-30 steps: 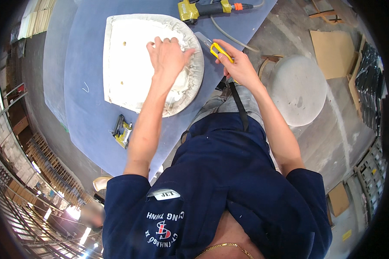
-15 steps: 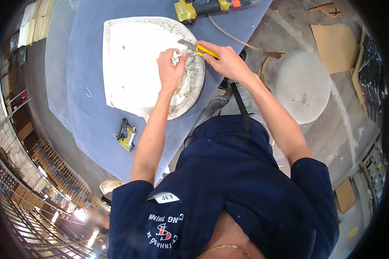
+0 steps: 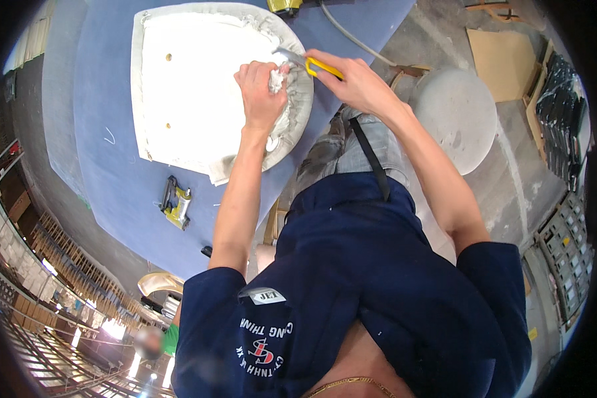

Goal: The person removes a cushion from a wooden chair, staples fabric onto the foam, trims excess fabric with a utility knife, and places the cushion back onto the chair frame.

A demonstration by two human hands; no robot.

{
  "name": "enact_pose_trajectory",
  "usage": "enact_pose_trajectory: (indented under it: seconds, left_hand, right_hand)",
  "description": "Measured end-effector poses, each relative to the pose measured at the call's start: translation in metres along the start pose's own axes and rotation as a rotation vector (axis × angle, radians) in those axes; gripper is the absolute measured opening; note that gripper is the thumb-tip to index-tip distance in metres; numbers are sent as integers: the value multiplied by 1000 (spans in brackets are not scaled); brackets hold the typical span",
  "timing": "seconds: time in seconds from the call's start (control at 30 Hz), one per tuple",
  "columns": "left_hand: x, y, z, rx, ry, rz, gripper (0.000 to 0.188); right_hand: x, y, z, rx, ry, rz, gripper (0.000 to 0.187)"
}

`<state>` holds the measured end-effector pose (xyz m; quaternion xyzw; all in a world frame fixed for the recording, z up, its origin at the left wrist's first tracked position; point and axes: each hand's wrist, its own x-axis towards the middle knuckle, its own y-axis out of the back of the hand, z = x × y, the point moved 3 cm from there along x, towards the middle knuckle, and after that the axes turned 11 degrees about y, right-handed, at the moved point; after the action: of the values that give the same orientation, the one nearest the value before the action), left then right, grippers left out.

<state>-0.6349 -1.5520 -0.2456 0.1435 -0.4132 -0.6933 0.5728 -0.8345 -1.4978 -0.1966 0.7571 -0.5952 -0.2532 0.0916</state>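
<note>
An upholstered seat cushion (image 3: 199, 93), white on top and wrapped in pale grey fabric, lies underside up on the blue-covered table (image 3: 119, 159). My left hand (image 3: 260, 99) rests closed on the cushion near its rounded edge, gripping a bunch of white fabric scrap (image 3: 276, 81). In my right hand (image 3: 358, 83) is a yellow utility knife (image 3: 324, 68). Its blade points left and meets the gathered fabric just beyond my left fist; the exact contact of the tip is hard to make out.
A yellow-green staple gun (image 3: 178, 207) lies on the table's near left. Another yellow-green tool (image 3: 285, 6) is cut off at the top, near a grey hose (image 3: 351, 45). Right of the table stand a round grey seat (image 3: 454, 116) and cardboard (image 3: 503, 63). Another person (image 3: 169, 338) is at lower left.
The whole view has shifted, so the cushion and tools appear higher and further left. My left hand has rolled over the bunched scrap, which shows more now. The knife remains at the fabric edge.
</note>
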Motion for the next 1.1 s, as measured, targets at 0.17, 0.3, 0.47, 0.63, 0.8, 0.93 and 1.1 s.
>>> enact_pose_trajectory:
  seconds: [0.17,0.3,0.47,0.63,0.8,0.93,1.1]
  left_hand:
    - [14,14,13,114,-135,-40,28]
    - [48,43,26,276,-399,-363,37]
    - [62,49,48,327,-514,-405,36]
    - [92,63,58,397,-505,-363,34]
    - [94,59,68,440,-478,-338,32]
    - [104,62,45,376,-322,-199,20]
    - [96,52,54,370,-281,-134,20]
  right_hand:
    - [22,1,-2,-64,159,30,42]
    - [-1,1,-15,15,138,4,41]
    - [-6,-6,-15,60,187,91,46]
    - [-17,-16,-25,90,189,261,48]
    - [5,18,-58,199,-90,5,44]
    - [-5,0,-49,115,165,251,44]
    - [11,22,-64,177,-90,-16,41]
